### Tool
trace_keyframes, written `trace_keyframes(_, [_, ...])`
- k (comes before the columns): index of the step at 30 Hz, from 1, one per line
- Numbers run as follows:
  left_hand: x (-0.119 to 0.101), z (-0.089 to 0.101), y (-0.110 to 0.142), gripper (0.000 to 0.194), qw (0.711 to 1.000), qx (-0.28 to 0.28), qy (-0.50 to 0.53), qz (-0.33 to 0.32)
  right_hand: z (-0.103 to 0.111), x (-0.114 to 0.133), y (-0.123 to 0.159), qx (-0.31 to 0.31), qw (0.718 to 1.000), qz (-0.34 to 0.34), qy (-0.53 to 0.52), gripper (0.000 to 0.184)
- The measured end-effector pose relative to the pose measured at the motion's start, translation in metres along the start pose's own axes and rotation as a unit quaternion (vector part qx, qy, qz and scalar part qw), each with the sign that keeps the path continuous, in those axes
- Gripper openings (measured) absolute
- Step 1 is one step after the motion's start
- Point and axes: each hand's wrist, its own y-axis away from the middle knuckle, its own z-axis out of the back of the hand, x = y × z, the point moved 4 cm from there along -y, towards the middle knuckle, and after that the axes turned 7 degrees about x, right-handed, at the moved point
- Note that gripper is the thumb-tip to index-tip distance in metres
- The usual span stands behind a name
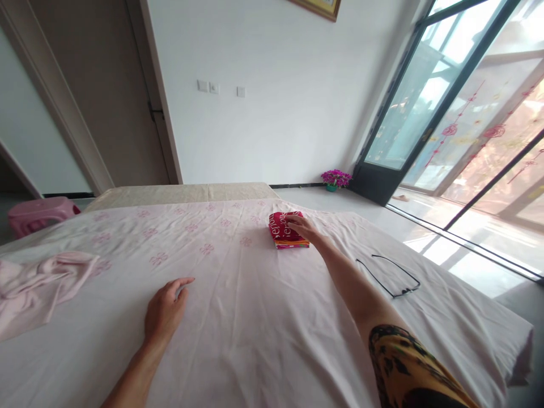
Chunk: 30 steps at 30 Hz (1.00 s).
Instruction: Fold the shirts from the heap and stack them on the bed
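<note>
Fingers (293,219) of the right hand (304,226) lie across the top of a small folded red cloth (278,226), close together, reaching over from its right side; can't tell whether they pinch it or just press, thumb not clear. Cloth has white lettering, orange and pink layers showing at its near edge, and sits right of centre toward the far part of the pale pink sheet (246,306). Left hand (165,309) is off to the left and nearer, nothing in it, fingers loosely curved, index stretched out, small gap to thumb; nearest to the sheet, contact unclear. Sheet is wrinkled, faint pink flower prints toward the far left. Black-framed glasses (406,290) lie to the right of the right forearm, temples unfolded. Yellow-brown sleeve (408,362) with dark pattern on right arm. Crumpled pink fabric (51,277) at left edge, pink stool (42,215) beyond it. Farther back: cream-covered surface (187,194), brown door (97,85), white wall (263,136) with switch plates (203,86), purple flowers (335,177) in a green pot (331,188) near the glass door (403,113).
</note>
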Motion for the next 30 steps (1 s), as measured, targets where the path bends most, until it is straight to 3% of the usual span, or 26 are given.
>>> trace_keyframes(3, [-0.001,0.001,0.001,0.037,1.000,0.005,0.006,0.009,0.009,0.001,0.016,0.029,0.999,0.014,-0.006,0.056])
trace_keyframes(7, [-0.004,0.003,0.002,0.036,1.000,0.002,0.006,0.016,0.013,0.010,0.032,0.053,0.994,0.031,0.093,0.066])
trace_keyframes(20, [-0.006,0.004,0.003,0.035,1.000,-0.012,-0.001,-0.004,-0.005,0.023,0.037,-0.002,0.972,0.030,0.234,0.055])
trace_keyframes(30, [-0.005,0.003,0.002,0.036,1.000,-0.006,-0.006,0.002,-0.017,0.023,0.035,-0.014,0.960,-0.001,0.281,0.044])
